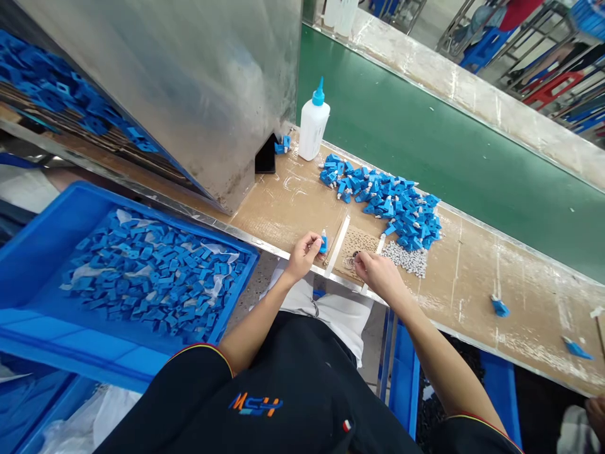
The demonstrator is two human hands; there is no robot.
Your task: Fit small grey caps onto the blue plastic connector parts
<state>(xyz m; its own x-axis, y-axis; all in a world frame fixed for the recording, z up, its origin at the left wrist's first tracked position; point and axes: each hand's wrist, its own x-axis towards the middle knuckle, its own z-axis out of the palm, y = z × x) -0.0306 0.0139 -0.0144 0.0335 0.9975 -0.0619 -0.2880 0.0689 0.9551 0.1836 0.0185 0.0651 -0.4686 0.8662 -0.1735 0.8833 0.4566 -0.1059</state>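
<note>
My left hand (302, 257) pinches a small blue plastic part (324, 242) upright, with a white piece sticking out of its top. My right hand (378, 271) is closed, fingertips down over a patch of tiny brown bits (362, 243) between two white strips. Something small and dark shows at those fingertips, too small to name. To the right of the patch lies a heap of small grey-white pieces (407, 258). Behind it is a large pile of blue parts (401, 208), some with white pieces in them.
A white squeeze bottle (312, 126) with a blue nozzle stands at the back, beside a metal housing (227, 75). Beyond runs a green belt (401, 113). A blue crate (137, 353) of blue parts sits at left. Two loose blue parts lie at right. Another person's hand (596, 410) shows lower right.
</note>
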